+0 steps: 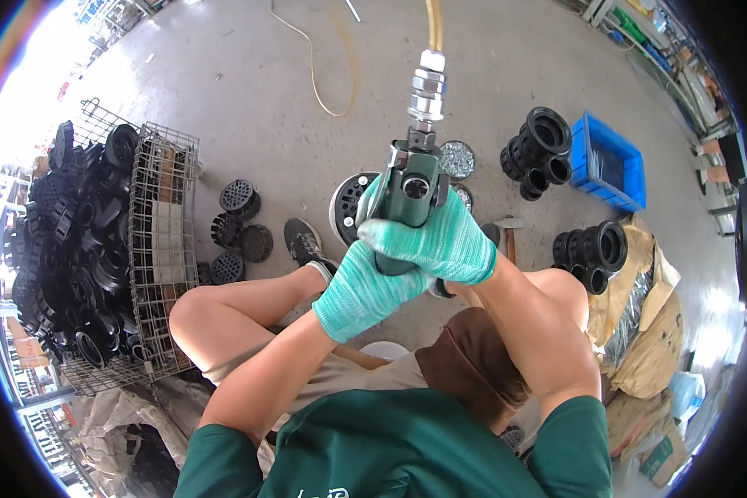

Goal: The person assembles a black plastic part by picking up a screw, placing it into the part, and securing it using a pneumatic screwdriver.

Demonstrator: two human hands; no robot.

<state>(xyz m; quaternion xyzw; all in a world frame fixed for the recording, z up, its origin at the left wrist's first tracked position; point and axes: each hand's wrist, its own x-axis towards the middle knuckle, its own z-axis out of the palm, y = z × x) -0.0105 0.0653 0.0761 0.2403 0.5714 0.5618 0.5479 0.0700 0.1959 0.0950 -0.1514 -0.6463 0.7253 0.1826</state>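
A dark green air-powered hand tool (412, 187) stands upright between my knees, its metal coupling (427, 95) and yellowish hose (434, 25) leading off at the far end. My right hand (440, 241), in a green-and-white knit glove, is wrapped round its body. Just below and to the left, my gloved left hand (369, 290) closes about the lower part, its fingers partly hidden. Behind the tool, a round black perforated part (350, 203) with a pale rim shows on the left; the tool's working end is out of sight.
Left stands a wire basket (164, 241) heaped with black plastic parts (79, 266). Several round black grates (239, 199) lie beside it. Right are stacked black rings (548, 133), a blue crate (610, 166) and a hammer (510, 236). A tin of small metal pieces (457, 159) sits beyond the tool.
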